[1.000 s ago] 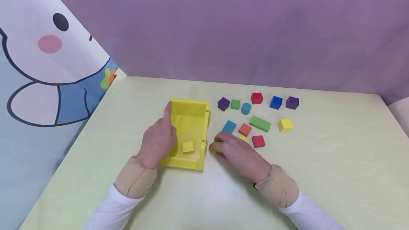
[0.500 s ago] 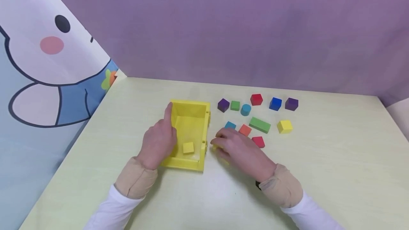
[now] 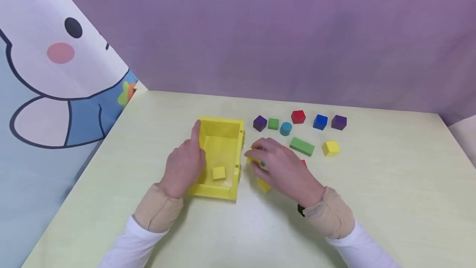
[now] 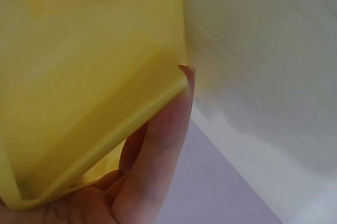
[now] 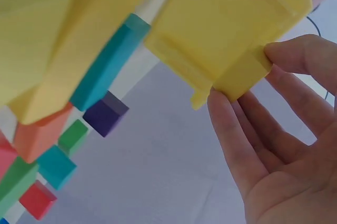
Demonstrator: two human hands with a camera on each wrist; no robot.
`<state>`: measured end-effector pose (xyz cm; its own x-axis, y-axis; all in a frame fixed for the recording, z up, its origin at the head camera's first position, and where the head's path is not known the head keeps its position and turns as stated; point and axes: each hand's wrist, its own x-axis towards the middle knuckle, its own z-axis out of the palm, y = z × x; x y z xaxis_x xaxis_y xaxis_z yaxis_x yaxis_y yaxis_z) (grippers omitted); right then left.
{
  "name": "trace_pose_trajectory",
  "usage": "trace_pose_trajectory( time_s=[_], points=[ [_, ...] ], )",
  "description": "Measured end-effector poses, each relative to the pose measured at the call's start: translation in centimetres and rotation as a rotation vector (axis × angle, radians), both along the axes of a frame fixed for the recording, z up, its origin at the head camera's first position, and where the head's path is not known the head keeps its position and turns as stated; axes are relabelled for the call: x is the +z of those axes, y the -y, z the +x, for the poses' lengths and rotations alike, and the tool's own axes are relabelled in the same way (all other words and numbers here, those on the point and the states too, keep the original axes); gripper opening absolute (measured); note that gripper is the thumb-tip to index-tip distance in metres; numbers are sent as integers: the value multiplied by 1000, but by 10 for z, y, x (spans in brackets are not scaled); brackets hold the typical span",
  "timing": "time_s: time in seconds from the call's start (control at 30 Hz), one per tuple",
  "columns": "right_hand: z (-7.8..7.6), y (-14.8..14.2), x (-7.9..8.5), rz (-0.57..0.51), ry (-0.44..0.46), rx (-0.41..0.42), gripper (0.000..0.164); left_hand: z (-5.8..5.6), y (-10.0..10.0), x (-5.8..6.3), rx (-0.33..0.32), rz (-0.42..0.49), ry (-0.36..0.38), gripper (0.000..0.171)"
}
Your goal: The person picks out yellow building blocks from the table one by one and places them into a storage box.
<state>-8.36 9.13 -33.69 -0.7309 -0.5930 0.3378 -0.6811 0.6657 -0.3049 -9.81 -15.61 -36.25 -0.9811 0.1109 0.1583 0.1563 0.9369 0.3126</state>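
A yellow open box [image 3: 221, 148] stands left of the blocks, with a small yellow block [image 3: 219, 173] inside near its front end. My left hand [image 3: 184, 166] grips the box's left wall, its index finger stretched along the rim; in the left wrist view the fingers [image 4: 158, 150] lie along the wall. Just right of the box, my right hand [image 3: 284, 168] pinches a yellow block [image 5: 243, 74] between thumb and fingertips. Another yellow block [image 3: 264, 185] shows below this hand. The hand partly hides a red block [image 3: 304, 162] and a teal block [image 5: 108, 63].
Several coloured blocks lie to the right and behind: purple [image 3: 260, 123], green [image 3: 273, 124], a teal cylinder [image 3: 286, 128], red [image 3: 298, 116], blue [image 3: 320, 122], a long green one [image 3: 302, 146] and yellow [image 3: 331, 149]. A purple backdrop [image 3: 279, 40] rises behind the table.
My right hand has moved slightly away towards the back with its yellow block, uncovering another yellow block and covering the teal and orange ones. The left hand and box stay put.
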Motion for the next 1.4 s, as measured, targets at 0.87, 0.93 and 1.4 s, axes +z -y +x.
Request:
trace_pose_trajectory(
  time_s=[0.87,0.93,1.4],
  points=[
    [-7,41,17,-65,-1,77,18,0,0,-1,6,-15,-11,67],
    [-8,45,16,-64,3,85,18,0,0,-1,2,-14,-18,67],
    [-17,64,4,-26,74,135,22,-1,1,0,-5,-34,20,69]
  ],
)
